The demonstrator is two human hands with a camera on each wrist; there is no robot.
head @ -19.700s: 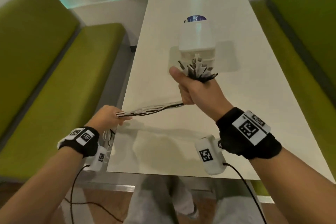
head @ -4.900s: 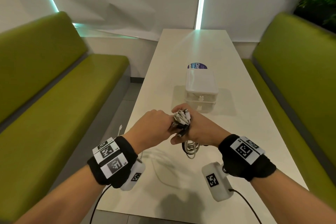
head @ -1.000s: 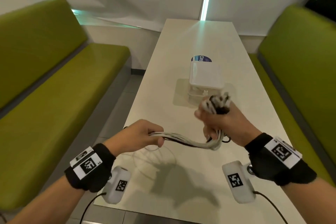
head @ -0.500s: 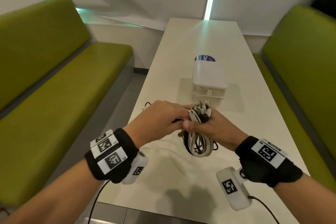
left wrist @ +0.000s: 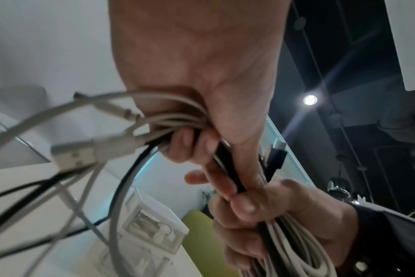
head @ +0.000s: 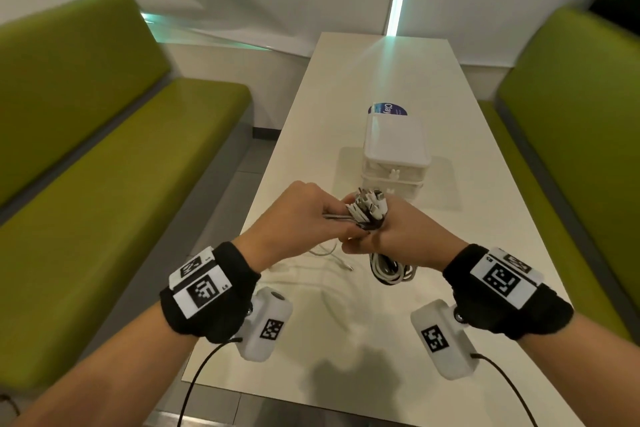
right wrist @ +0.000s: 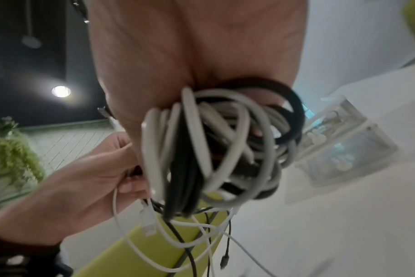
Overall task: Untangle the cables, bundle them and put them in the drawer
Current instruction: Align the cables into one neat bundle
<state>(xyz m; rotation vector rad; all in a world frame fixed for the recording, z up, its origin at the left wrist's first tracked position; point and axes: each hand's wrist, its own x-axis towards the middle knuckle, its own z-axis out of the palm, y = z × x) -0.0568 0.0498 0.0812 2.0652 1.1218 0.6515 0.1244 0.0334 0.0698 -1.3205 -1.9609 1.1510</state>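
White and black cables (head: pixel 372 210) fill your two hands, which you hold close together above the near part of the desk (head: pixel 346 87). Your right hand (head: pixel 403 241) has its fingers curled around the middle of the cables, so its grip is closed tight on them; the plug ends stand up out of the top of your fist, and the loops (right wrist: pixel 216 150) hang down below it, just above the desk. Your left hand (head: pixel 294 222) touches the right one and its fingers (left wrist: pixel 190 144) are curled around several loose strands of the same cables, as the left wrist view shows. From this hand some free ends go out to the side, one with a flat white plug (left wrist: pixel 76 155). A few thin strands (head: pixel 329 253) hang down from your hands to the desk surface under them. Farther along the desk, beyond your hands, stands a small white drawer box (head: pixel 394 156) with two drawers, one above the other, and both look closed. Behind the box a round blue sticker (head: pixel 386 109) lies on the desk. Green benches (head: pixel 104 149) stand on both sides of the desk.
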